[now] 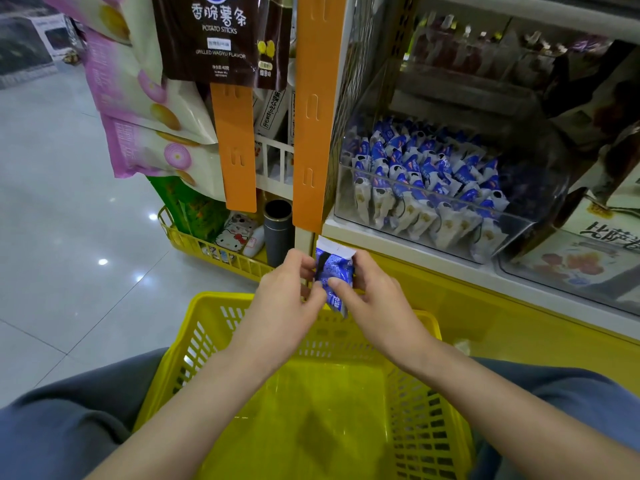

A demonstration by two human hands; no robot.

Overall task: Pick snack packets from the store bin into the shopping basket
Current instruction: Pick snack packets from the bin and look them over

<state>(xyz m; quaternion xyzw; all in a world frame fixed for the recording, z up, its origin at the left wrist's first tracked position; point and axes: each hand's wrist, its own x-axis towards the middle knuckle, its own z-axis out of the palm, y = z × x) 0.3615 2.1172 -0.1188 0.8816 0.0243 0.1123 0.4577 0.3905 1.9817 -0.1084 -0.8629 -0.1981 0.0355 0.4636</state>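
Fingers of the left hand (pixel 289 289) and right hand (pixel 372 289) pinch a crinkled blue-and-white foil snack packet (pixel 333 271) above the far rim of a yellow perforated plastic shopping basket (pixel 214 306), near the clear plastic store bin (pixel 346 188) of matching packets.

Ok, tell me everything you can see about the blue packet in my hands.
The snack packet is small, glossy blue film with white print and a white crimped top edge, a dark patch on its left. It stands roughly upright, pinched between the left hand and right hand, above the far rim of the yellow basket, not yet in it.
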